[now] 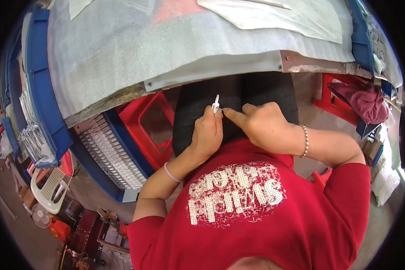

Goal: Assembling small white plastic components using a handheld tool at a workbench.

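Observation:
My left hand (pixel 208 131) is closed, with its thumb and fingertips pinched round a small white nozzle-like piece (pixel 216 102). The narrow tip of this piece points up, away from me, and its lower end is hidden in my fingers. From the right, my right hand (pixel 266 123) reaches in with its index fingertip right beside the piece, the other fingers curled. What its fingertips grip, if anything, is too small to make out. Both hands are over my lap, just below the table edge.
A worktable (pixel 121 58) with a pale cover stretches ahead; a cloth (pixel 283 20) lies on it. At the left, blue trays hold metal parts (pixel 36 141), and a blue bin has rows of metal parts (pixel 112 153). Red stools (pixel 144 121) stand underneath; a maroon cloth (pixel 362 101) hangs right.

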Available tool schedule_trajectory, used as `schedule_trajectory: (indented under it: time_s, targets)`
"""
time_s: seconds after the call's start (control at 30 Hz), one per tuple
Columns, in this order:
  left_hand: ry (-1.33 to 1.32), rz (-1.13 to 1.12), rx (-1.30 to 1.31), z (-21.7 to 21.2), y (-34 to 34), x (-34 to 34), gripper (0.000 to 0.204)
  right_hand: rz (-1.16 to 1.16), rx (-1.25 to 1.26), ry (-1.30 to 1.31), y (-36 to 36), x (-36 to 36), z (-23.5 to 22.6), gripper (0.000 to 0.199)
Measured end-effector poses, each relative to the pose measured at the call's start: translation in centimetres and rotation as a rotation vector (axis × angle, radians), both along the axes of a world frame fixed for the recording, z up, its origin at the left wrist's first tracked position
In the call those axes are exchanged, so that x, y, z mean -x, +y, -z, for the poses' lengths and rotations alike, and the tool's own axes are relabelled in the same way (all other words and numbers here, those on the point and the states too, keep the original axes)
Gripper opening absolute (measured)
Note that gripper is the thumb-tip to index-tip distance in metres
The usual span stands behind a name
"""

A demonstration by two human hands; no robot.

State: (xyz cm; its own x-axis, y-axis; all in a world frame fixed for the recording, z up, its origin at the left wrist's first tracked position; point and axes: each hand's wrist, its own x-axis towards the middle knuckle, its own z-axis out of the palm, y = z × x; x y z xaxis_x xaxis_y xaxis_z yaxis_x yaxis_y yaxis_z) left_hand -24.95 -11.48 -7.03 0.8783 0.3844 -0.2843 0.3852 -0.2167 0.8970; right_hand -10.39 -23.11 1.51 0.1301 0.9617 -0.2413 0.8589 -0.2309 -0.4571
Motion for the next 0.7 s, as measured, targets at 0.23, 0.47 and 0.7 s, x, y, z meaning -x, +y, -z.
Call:
schedule_trajectory:
  time_s: [0.23, 0.47, 0.7]
  targets:
    - [0.035, 0.073, -0.155, 0.6, 0.1, -0.4, 0.017, 0.141, 0.165, 0.174, 0.7, -0.1, -0.6, 0.042]
    - [-0.004, -0.081, 0.042, 0.0, -0.1, -0.2, 0.015, -0.041, 0.148, 0.053, 1.4, -0.3, -0.7, 0.048]
    - [0.012, 0.012, -0.09, 1.1, 0.3, -0.3, 0.012, 0.713, 0.145, 1.033, 0.7, -0.5, 2.4, 0.032]
